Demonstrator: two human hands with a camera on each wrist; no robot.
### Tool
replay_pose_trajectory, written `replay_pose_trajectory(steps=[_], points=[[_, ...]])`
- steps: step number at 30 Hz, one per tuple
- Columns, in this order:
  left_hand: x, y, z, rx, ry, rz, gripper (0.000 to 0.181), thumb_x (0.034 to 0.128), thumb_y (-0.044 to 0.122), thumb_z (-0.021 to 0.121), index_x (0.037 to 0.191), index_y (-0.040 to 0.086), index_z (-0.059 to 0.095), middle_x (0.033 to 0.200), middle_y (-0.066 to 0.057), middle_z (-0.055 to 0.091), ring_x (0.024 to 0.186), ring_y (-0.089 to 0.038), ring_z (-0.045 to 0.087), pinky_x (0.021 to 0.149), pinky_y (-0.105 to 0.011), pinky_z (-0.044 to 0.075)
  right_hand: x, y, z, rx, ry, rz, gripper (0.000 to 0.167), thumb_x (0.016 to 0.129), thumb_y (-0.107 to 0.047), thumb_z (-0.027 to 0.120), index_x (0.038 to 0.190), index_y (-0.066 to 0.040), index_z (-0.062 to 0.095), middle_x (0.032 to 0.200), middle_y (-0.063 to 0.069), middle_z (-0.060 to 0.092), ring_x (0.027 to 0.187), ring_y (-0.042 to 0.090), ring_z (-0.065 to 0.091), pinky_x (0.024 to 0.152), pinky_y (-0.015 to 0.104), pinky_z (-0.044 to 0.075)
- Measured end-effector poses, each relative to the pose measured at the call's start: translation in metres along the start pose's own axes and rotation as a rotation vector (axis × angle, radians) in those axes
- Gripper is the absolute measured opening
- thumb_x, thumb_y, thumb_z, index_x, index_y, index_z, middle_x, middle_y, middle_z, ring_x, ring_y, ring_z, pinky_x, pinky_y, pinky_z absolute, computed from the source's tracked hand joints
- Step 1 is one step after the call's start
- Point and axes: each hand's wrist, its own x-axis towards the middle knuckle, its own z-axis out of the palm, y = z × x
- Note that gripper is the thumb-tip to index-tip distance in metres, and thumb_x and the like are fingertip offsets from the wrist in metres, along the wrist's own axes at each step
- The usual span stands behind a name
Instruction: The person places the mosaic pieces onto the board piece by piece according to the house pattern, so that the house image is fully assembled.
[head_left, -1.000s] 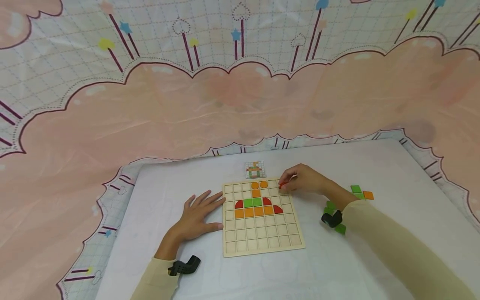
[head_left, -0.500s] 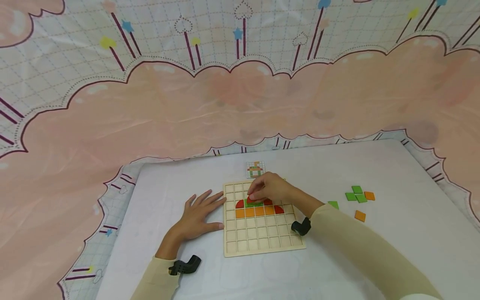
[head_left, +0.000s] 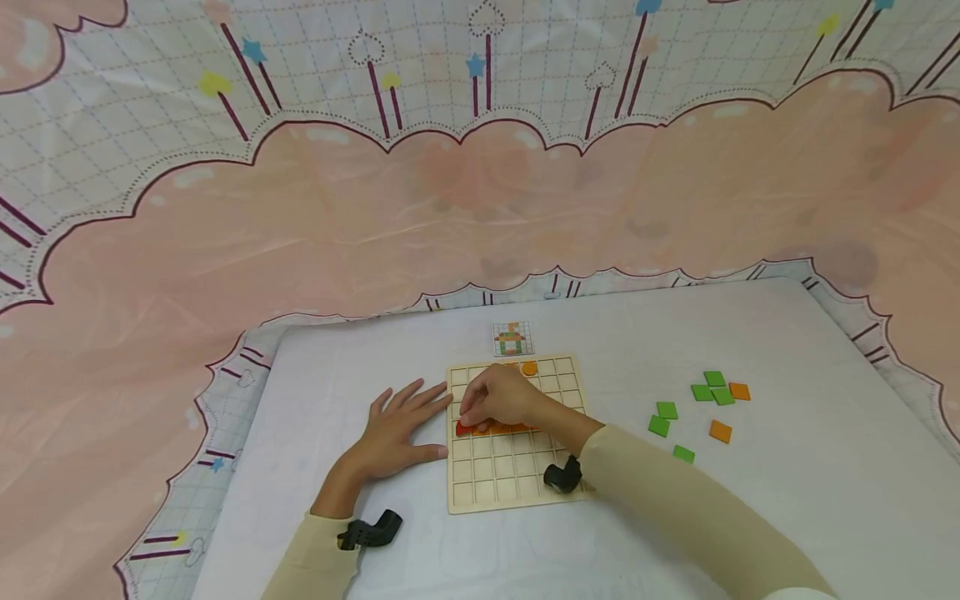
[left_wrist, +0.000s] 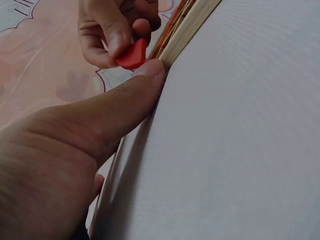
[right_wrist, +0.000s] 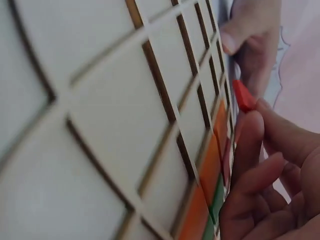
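My right hand [head_left: 501, 395] pinches a red quarter-round tile [left_wrist: 132, 54] between thumb and fingertips. It hovers over the left side of a wooden grid board [head_left: 517, 497], beside the row of orange square tiles [right_wrist: 212, 147]. My left hand [head_left: 401, 433] lies spread on the table, its fingertips and thumb [left_wrist: 120, 110] at the board's left edge. An orange round tile [head_left: 529, 368] sits in the board's top row. The right hand hides most of the other tiles on the board.
Loose green square tiles [head_left: 702, 392] and two orange square tiles [head_left: 721, 431] lie on the white table [head_left: 810, 467] to the right. Behind the board is a small pattern card [head_left: 512, 338] with a coloured grid picture. A patterned cloth [head_left: 360, 217] hangs beyond the table.
My right hand has carried the red tile from the board's upper right across to its left side, above the row of orange squares. The left hand has stayed put.
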Motion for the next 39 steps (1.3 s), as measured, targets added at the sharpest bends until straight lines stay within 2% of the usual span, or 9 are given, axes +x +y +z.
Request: replay_pose_trajectory(steps=[3,7,11,17,25,33,39], points=[[0.000,0.000,0.000,-0.004,0.001,0.002,0.082,0.0865,0.054,0.074,0.157,0.026,0.043,0.168,0.005,0.032,0.159,-0.033,0.016,0.119,-0.068,0.002,0.001,0.001,0.005,-0.047,0.015,-0.025,0.006,0.084,-0.015,0.084,0.081,-0.014,0.079,0.069,-0.002,0.073,0.058,0.010,0.066,0.057,0.024,0.054],[0.000,0.001,-0.001,-0.002,0.000,0.002,0.082,0.0866,0.055,0.074,0.157,0.026,0.043,0.168,0.005,0.032,0.159,-0.033,0.016,0.119,-0.068,0.002,0.002,0.002,0.008,-0.173,0.052,-0.049,0.008,0.083,-0.019,0.085,0.078,-0.018,0.079,0.068,-0.009,0.071,0.064,0.005,0.060,0.061,0.021,0.048],[0.000,0.001,-0.001,0.002,0.002,0.001,0.082,0.0864,0.055,0.074,0.157,0.027,0.043,0.168,0.005,0.032,0.158,-0.033,0.017,0.119,-0.068,0.003,0.002,0.001,0.009,-0.248,0.075,-0.059,0.010,0.082,-0.020,0.086,0.075,-0.020,0.079,0.068,-0.012,0.070,0.071,0.006,0.059,0.064,0.023,0.046],[0.000,0.000,-0.001,0.001,0.005,0.005,0.081,0.0865,0.055,0.074,0.156,0.026,0.044,0.168,0.004,0.033,0.158,-0.034,0.018,0.119,-0.069,0.003,0.001,0.000,0.012,-0.290,0.099,-0.050,0.013,0.081,-0.021,0.087,0.071,-0.023,0.078,0.068,-0.014,0.069,0.074,0.005,0.058,0.066,0.024,0.044],[0.000,0.000,-0.001,0.006,0.001,-0.005,0.082,0.0860,0.055,0.074,0.156,0.026,0.044,0.168,0.004,0.033,0.158,-0.033,0.017,0.120,-0.068,0.003,0.000,0.000,0.012,-0.292,0.107,-0.033,0.016,0.080,-0.021,0.088,0.069,-0.021,0.076,0.065,-0.012,0.069,0.072,0.007,0.057,0.063,0.024,0.043],[0.000,0.002,-0.001,-0.001,0.002,0.007,0.082,0.0860,0.054,0.075,0.157,0.026,0.044,0.167,0.003,0.034,0.158,-0.034,0.018,0.119,-0.068,0.004,-0.007,0.003,0.004,-0.293,0.107,-0.024,0.018,0.078,-0.019,0.089,0.067,-0.019,0.075,0.065,-0.010,0.068,0.065,0.009,0.056,0.054,0.023,0.041],[0.000,0.002,-0.001,0.009,-0.009,-0.016,0.083,0.0858,0.055,0.074,0.157,0.028,0.042,0.168,0.005,0.032,0.159,-0.033,0.016,0.120,-0.068,0.003,-0.017,0.012,-0.007,-0.329,0.125,-0.025,0.020,0.077,-0.021,0.090,0.066,-0.019,0.074,0.066,-0.012,0.067,0.065,0.009,0.055,0.054,0.023,0.041]])
